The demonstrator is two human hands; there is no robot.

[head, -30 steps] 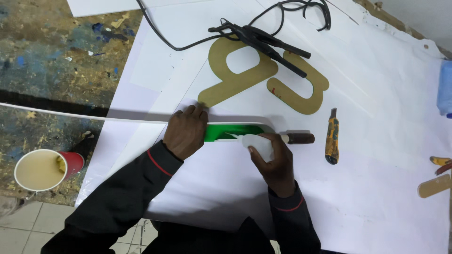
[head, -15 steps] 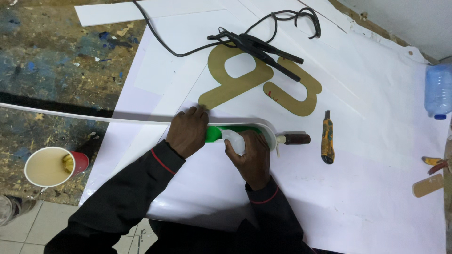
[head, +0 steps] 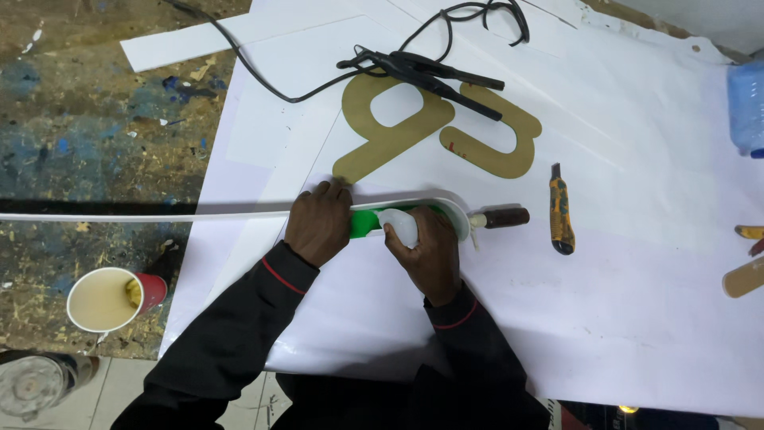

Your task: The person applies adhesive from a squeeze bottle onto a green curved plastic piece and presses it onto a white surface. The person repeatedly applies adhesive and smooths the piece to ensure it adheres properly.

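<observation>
Overhead, the left hand (head: 318,223) presses flat, grasping nothing, on a long white strip (head: 143,216) that runs off the picture's left edge. Just beside it, the right hand (head: 426,247) grips a white cloth wad (head: 398,225) against the strip's green inner face (head: 364,221), where it curves. Nearby on the white sheet (head: 637,318) lie two tan letters (head: 398,119), a yellow utility knife (head: 561,211) and a black corded tool (head: 422,70). Open sheet lies right. A red paper cup (head: 107,299) sits near the surface's edge.

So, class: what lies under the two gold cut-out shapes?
Under the gold shapes lies a white sheet; a black clamp tool rests across their tops. Whatever the shapes themselves cover stays hidden.
</observation>
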